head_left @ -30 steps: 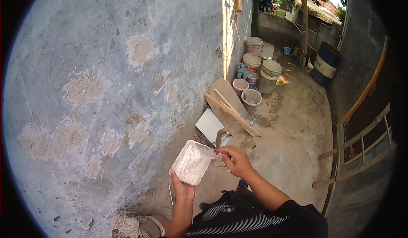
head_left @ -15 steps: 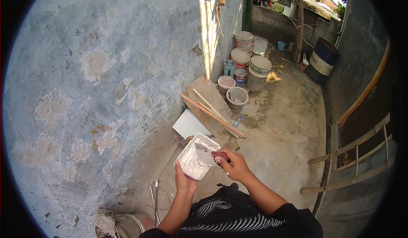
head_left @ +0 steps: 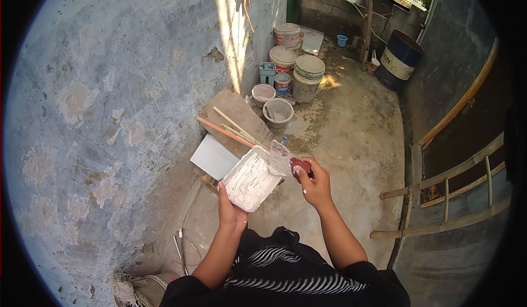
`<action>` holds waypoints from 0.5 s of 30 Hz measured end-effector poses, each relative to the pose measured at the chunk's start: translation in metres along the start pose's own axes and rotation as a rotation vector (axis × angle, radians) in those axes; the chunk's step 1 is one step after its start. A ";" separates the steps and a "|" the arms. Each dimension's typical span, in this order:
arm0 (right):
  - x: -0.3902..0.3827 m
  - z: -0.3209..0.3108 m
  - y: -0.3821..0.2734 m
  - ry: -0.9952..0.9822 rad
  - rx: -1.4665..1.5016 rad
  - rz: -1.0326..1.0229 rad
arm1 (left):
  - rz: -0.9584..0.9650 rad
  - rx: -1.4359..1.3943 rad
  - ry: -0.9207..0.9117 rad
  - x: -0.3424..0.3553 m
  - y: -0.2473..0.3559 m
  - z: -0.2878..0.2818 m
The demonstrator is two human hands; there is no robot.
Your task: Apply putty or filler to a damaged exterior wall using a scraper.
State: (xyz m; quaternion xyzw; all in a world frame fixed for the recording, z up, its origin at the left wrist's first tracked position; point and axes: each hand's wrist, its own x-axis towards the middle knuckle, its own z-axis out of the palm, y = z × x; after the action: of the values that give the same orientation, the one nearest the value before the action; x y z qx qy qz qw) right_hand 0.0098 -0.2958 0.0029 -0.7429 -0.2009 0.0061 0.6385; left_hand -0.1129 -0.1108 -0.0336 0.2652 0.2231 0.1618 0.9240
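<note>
My left hand is closed round the near left side of a white rectangular tub, held tilted in front of me. White filler paste is spread over the tub's inside. In my right hand is a putty knife with a dark red handle, its broad blade smeared with paste. The blade rests at or just over the tub's right rim; exact contact is hard to tell. Some white paste sticks to my right fingers. To the left stands a bluish wall with several pale filled patches.
Wooden sticks and a brown board lean by the wall beside a white panel. Several paint buckets stand beyond. A blue-and-white drum and a wooden ladder line the right. A bucket with rope sits near left.
The putty knife has moved from inside the tub to its right rim, with my right hand going right and up. My view has shifted, so the surroundings sit farther left.
</note>
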 end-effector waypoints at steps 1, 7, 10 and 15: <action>0.012 -0.011 0.009 0.009 -0.022 -0.017 | -0.013 0.000 -0.012 0.012 -0.009 0.014; 0.082 -0.030 0.028 -0.057 -0.289 -0.221 | -0.053 0.004 -0.033 0.099 -0.035 0.069; 0.142 -0.005 0.033 -0.213 -0.361 -0.449 | -0.037 0.055 0.000 0.171 -0.024 0.086; 0.297 0.066 0.046 -0.288 -0.161 -0.113 | -0.035 -0.012 0.025 0.326 0.049 0.101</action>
State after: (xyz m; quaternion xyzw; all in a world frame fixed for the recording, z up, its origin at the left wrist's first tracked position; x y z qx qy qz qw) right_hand 0.2787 -0.1469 0.0202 -0.7706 -0.3315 0.0605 0.5409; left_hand 0.2053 0.0224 -0.0361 0.2535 0.2381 0.1505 0.9254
